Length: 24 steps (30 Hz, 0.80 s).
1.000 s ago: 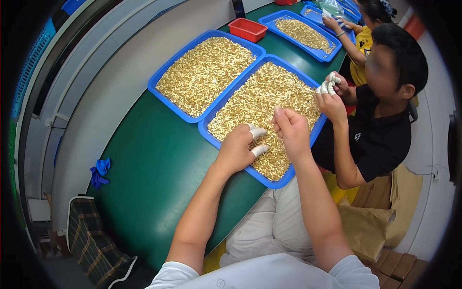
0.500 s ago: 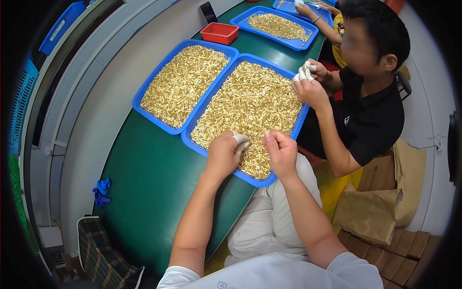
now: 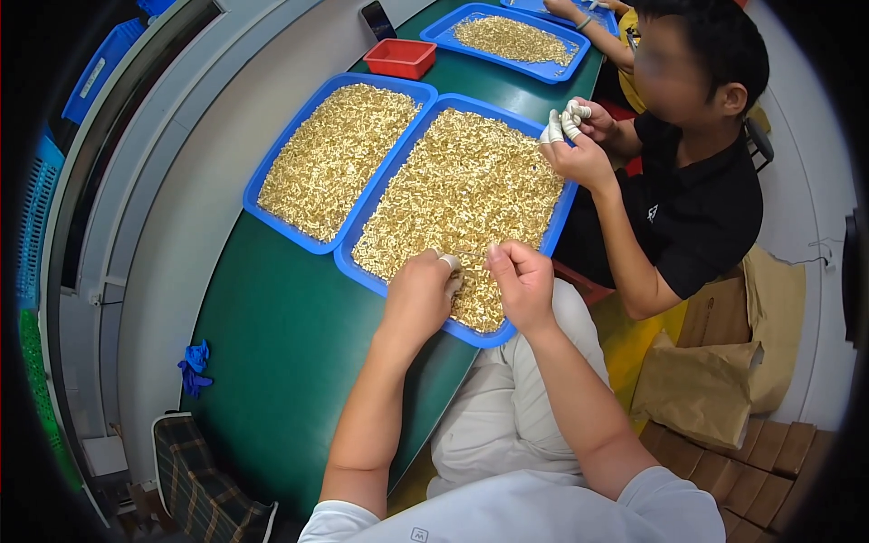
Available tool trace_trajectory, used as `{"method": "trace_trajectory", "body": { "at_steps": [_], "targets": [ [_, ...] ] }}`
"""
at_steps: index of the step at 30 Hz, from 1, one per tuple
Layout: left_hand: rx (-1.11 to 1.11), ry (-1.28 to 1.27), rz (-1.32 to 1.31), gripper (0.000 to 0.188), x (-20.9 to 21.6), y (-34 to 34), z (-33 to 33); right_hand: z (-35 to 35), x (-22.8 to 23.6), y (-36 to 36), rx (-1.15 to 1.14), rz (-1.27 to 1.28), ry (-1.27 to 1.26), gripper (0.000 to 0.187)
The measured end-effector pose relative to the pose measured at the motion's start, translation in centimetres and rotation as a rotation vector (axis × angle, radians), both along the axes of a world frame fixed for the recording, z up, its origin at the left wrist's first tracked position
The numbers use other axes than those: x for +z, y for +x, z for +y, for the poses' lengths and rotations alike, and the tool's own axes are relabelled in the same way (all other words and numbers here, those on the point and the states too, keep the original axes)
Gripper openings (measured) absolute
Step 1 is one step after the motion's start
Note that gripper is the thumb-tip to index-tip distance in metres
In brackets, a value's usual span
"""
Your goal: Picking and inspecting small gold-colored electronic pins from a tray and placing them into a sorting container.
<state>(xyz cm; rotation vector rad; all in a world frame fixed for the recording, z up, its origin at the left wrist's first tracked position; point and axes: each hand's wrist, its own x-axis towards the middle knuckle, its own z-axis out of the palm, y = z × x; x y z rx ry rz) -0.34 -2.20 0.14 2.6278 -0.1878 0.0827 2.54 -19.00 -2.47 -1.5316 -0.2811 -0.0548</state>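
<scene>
Both my hands hover close together over the near end of a blue tray [image 3: 359, 274] heaped with small gold-coloured metal pieces [image 3: 471, 181]. My left hand [image 3: 419, 294] is closed, with white finger covers on some fingertips; the curled fingers hide whatever they grip. Just to its right, my right hand [image 3: 527, 288] is closed in a pinch of thumb and forefinger. Whatever sits in that pinch is too small to make out against the shiny heap. A narrow gap separates the two hands.
A second blue tray [image 3: 254, 211] of gold pieces adjoins on the left. Beyond stand a red bin [image 3: 399, 58], a phone [image 3: 376, 20] and another blue tray [image 3: 433, 36]. Blue gloves [image 3: 195, 367] lie on the green table [image 3: 272, 335]. A co-worker in black [image 3: 701, 190] sits at right.
The whole view has shifted slightly. My left fingers have curled further under, and a thin line visible earlier between my hands is now hard to make out. My right hand keeps its pinch.
</scene>
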Motion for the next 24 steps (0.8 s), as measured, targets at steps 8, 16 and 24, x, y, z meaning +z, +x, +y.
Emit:
{"method": "trace_trajectory", "body": {
  "at_steps": [8,16,24],
  "targets": [
    [0.097,-0.422,-0.025,0.012,0.3,0.5,0.7,-0.3,-0.4,0.1,-0.007,-0.008,-0.012,0.032],
    [0.141,-0.790,-0.064,0.014,-0.4,0.6,1.5,-0.1,-0.5,0.1,-0.017,-0.035,-0.009,0.032],
    [0.120,-0.915,-0.066,0.018,-0.8,0.6,1.6,0.0,-0.6,0.1,0.002,-0.022,-0.009,0.032]
  ]
}}
